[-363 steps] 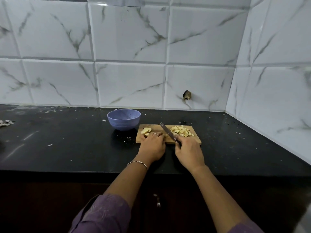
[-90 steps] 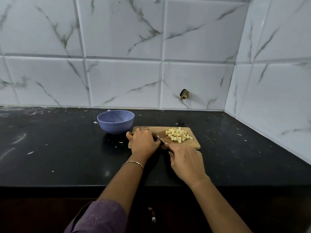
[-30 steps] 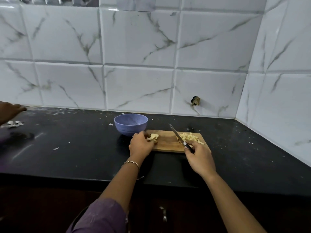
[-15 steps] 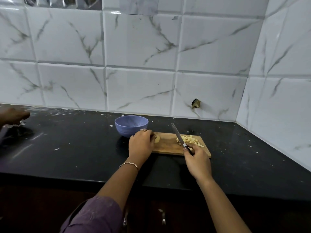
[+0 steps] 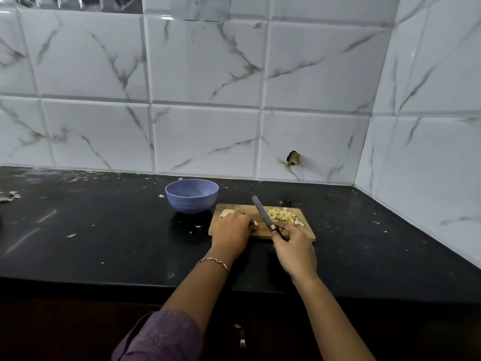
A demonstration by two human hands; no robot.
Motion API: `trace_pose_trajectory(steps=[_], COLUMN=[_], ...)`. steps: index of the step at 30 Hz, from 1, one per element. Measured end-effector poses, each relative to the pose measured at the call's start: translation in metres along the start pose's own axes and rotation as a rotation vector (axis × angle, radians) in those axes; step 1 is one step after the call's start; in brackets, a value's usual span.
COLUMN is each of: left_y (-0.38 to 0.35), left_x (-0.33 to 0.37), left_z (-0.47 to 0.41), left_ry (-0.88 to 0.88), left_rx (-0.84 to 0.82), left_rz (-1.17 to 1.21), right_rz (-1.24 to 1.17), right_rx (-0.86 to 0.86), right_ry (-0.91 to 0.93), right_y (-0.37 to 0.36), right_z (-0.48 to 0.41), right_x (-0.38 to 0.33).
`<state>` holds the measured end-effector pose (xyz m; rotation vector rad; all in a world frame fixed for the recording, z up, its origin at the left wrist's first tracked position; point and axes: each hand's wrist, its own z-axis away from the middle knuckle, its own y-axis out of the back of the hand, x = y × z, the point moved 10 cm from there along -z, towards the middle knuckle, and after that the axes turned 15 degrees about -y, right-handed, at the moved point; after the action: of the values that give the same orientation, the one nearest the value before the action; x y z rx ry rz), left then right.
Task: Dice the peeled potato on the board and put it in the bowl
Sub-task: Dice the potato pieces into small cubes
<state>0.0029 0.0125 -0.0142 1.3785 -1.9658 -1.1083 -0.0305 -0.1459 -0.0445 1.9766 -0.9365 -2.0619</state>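
My right grip (image 5: 295,252) is clenched round the handle of the knife (image 5: 261,212), low and right of centre in the frame. The blade slants up and to the left over the wooden board (image 5: 305,231), its tip toward the far edge. Whether the edge touches the wood, I cannot tell.

My left grip (image 5: 231,231) lies knuckles-up on the left half of the board, fingers curled down onto a small potato piece (image 5: 255,223). Only a pale bit of it peeks out at my fingertips, just left of the blade. A bigger potato chunk (image 5: 226,212) lies on the board past my knuckles, near the far left corner.

The diced potato (image 5: 283,216) sits in a loose heap on the right half of the board, just right of the blade and just beyond my right thumb.

The purple bowl (image 5: 191,204) stands upright on the black bench (image 5: 104,230), just beside the board's far left corner. Whether they touch, I cannot tell.

There is a thin bracelet (image 5: 212,260) on my left wrist, and a purple sleeve (image 5: 161,337) at the bottom of the frame. White flecks dot the bench, with some scraps (image 5: 9,195) at the left edge. Marbled white tiles (image 5: 208,126) fill the upper frame.
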Motion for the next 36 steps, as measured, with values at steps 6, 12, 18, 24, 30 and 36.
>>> trace_pose_trajectory(steps=[6, 12, 18, 24, 30, 36], left_y=[-0.001, -0.003, -0.005, -0.008, -0.008, -0.01], left_x=[-0.013, -0.005, 0.001, 0.003, 0.004, 0.003], left_z=[0.014, 0.019, 0.023, 0.023, 0.023, 0.023], left_ry=[0.086, 0.075, 0.055, 0.05, 0.046, 0.051], left_rx=[-0.006, -0.084, -0.134, -0.168, -0.17, -0.16], left_rz=[0.054, 0.112, 0.088, 0.078, 0.078, 0.074], right_rz=[0.231, 0.331, 0.435, 0.669, 0.758, 0.748], right_rx=[0.044, 0.107, 0.142, 0.171, 0.138, 0.168], right_ry=[0.104, 0.208, 0.28, 0.418, 0.483, 0.514], right_y=[-0.001, 0.003, 0.0, -0.017, -0.023, -0.028], right_z=[0.017, 0.038, 0.049, 0.058, 0.058, 0.06], right_x=[-0.014, -0.022, -0.031, -0.05, -0.058, -0.058])
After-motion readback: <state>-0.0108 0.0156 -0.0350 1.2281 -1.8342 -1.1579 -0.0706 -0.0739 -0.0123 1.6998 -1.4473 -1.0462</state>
